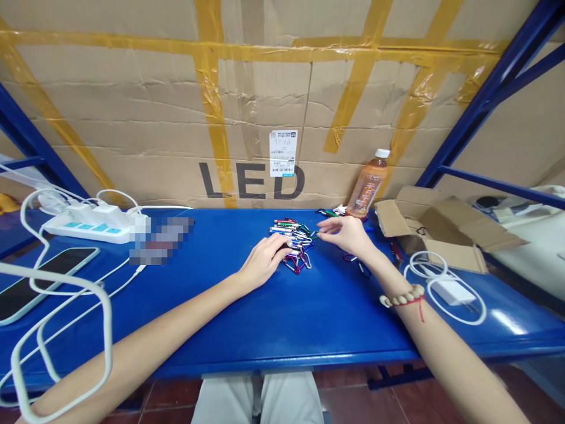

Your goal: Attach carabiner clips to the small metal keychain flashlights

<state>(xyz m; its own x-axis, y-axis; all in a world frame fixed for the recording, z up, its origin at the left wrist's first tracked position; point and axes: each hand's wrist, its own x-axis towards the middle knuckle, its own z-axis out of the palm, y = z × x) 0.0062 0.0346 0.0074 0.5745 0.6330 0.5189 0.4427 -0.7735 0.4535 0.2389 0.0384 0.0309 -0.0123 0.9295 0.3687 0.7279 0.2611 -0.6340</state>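
A row of small metal keychain flashlights [285, 224] with coloured carabiner clips lies in the middle of the blue table. My left hand [265, 259] is at the near-left side of this pile, fingers curled and thumb close to the index finger. The silver end of one flashlight [289, 242] shows at its fingertips. Just right of the clips is my right hand [346, 234], thumb and fingers stretched leftward and slightly apart, with nothing visible between them. Partly hidden behind my right wrist are more carabiner clips [364, 270].
An orange drink bottle [367, 185] stands behind my right hand. To the right are an open cardboard box [435, 221] and a white charger [454, 291] with coiled cable. At left lie a power strip [88, 228], a phone [53, 274] and looping white cables. A large carton [168, 118] backs the table.
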